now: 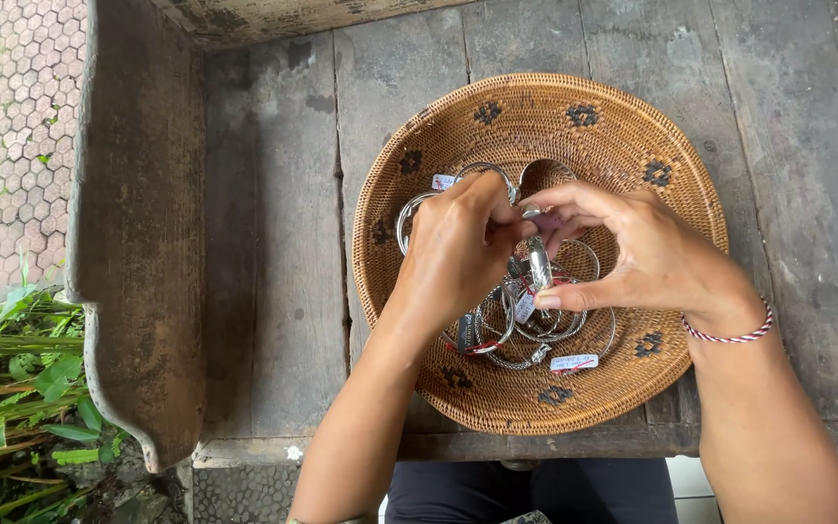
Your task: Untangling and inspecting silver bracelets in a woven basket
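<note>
A round woven basket (pixel 623 131) with dark star patterns sits on a weathered wooden bench. Inside lie several silver bangles (pixel 497 335) with small paper tags. Both my hands hover over the middle of the basket. My left hand (pixel 458 247) and my right hand (pixel 632 252) together pinch one silver bangle (pixel 538 260), held upright between the fingertips. A red and white cord bracelet (pixel 729 337) circles my right wrist.
The grey plank bench (pixel 273 243) has a raised carved armrest (pixel 138 223) on the left. Beyond it are hexagonal paving stones (pixel 12 116) and green plants (pixel 12 388) at lower left. My dark-clothed lap shows below the bench edge.
</note>
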